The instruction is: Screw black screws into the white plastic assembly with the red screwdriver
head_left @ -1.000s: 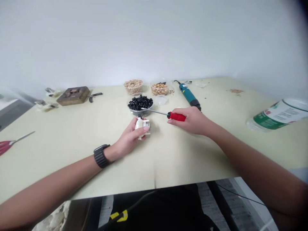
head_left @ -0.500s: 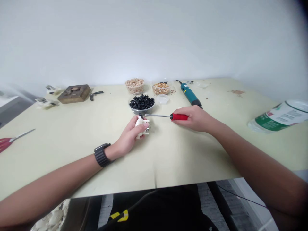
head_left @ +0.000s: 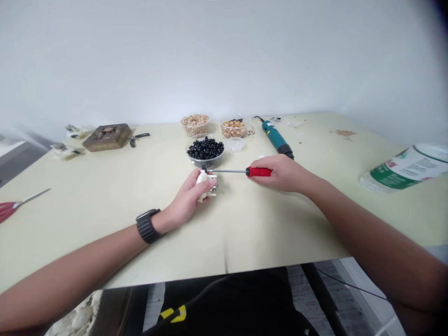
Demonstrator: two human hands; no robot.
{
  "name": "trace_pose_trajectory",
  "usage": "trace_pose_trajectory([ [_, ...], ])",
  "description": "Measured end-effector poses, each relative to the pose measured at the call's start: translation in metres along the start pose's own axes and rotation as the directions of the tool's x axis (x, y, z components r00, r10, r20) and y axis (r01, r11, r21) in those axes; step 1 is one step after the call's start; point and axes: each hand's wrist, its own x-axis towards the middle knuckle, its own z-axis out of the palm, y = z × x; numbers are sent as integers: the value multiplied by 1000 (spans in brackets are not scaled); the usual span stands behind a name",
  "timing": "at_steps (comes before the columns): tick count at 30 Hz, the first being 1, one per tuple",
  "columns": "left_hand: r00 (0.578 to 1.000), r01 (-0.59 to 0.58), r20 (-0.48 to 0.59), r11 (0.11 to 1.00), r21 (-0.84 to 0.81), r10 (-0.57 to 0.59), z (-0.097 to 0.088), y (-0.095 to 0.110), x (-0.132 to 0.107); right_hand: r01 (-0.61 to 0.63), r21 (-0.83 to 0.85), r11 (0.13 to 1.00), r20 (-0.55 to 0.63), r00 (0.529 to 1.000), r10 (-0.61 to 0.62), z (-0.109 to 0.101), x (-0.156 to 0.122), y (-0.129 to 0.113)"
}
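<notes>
The left forearm slants up from the lower left; the left hand curls in a grip, its thumb laid across, pointing right. The right forearm reaches in from the lower right, the right hand closed, fingers directed left. The hands are apart.

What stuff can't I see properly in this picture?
All in the head view:
Screwdriver: its tip is too small to tell what it touches.
White part: partly hidden by the left hand.
Red-handled tool: cut off by the left edge.
Green-and-white container: lettering too blurred to read; cut off by the right edge.
</notes>
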Motion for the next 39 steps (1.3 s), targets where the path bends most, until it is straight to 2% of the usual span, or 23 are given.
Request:
trace_pose_trajectory([
  [13, 1000, -6, 23, 996, 94, 4, -1, 1, -1, -26, 27, 999, 65, 998, 24, -1, 0, -1],
  [17, 999, -42, 40, 990, 137, 36, -2, 0, 0, -14, -50, 999, 86, 996, 18, -1, -1, -2],
  [20, 998, -48, 38, 989, 141, 44, -3, -1, 2, 41, -151, 988, 31, 999, -37, 0, -3, -4],
  [25, 999, -37, 35, 994, 100, 33, -5, -3, 5, 41, -274, 961, -98, 993, -70, 2, -6, -6],
  [30, 999, -48, 17, 998, 26, 48, -7, -3, 7, 128, -276, 952, -124, 978, -168, 5, -6, -4],
  [39, 998, -66, 12, 992, 109, 65, -10, -4, 7, 185, -317, 930, -121, 965, -233, 5, -5, -2],
])
